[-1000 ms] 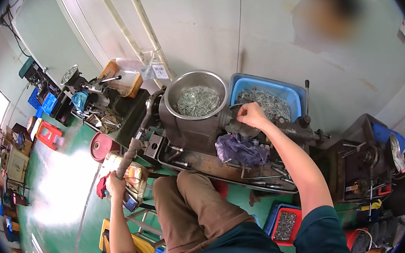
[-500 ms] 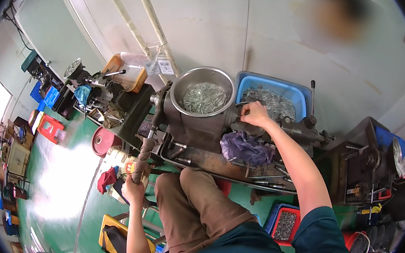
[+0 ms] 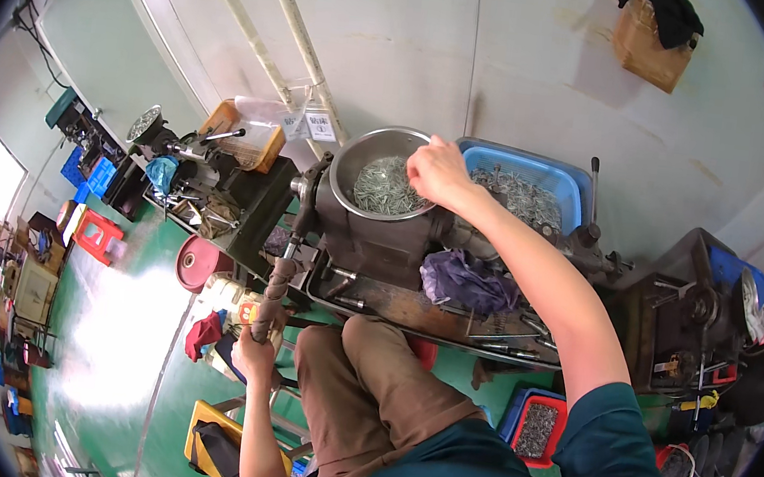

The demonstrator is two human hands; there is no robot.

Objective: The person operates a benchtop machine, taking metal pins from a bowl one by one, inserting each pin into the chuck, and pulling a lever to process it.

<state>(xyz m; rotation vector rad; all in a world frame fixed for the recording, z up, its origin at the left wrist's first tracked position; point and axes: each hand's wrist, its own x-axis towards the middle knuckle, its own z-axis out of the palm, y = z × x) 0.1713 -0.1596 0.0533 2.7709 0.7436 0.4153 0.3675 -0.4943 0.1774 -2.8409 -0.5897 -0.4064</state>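
Observation:
My left hand [image 3: 253, 355] is wrapped around the lower end of a lever handle [image 3: 273, 297] bound in brown wrapping, which runs up to the machine. Over the right rim of a steel bowl [image 3: 342, 174] is my right hand [image 3: 437, 174], its fingers drawn together and tipped down. Whatever they hold is too small or hidden. Small thin silvery metal pins [image 3: 386, 186] lie heaped in the bowl, which sits on the dark machine [image 3: 372, 247]. Behind my right forearm, a blue basket [image 3: 575, 195] holds many similar metal pieces.
A purple rag [image 3: 468, 280] lies on the machine's tray [image 3: 393, 307], beside several metal tools [image 3: 515, 349]. An upright lever [image 3: 593, 188] stands right of the basket. A red bin [image 3: 538, 430] of small metal parts is on the floor. Another machine [image 3: 211, 179] stands at left.
My right hand has moved left and up, from the machine's spindle area beside the bowl to the bowl's right rim. My left hand stays on the lever handle. The view has shifted slightly.

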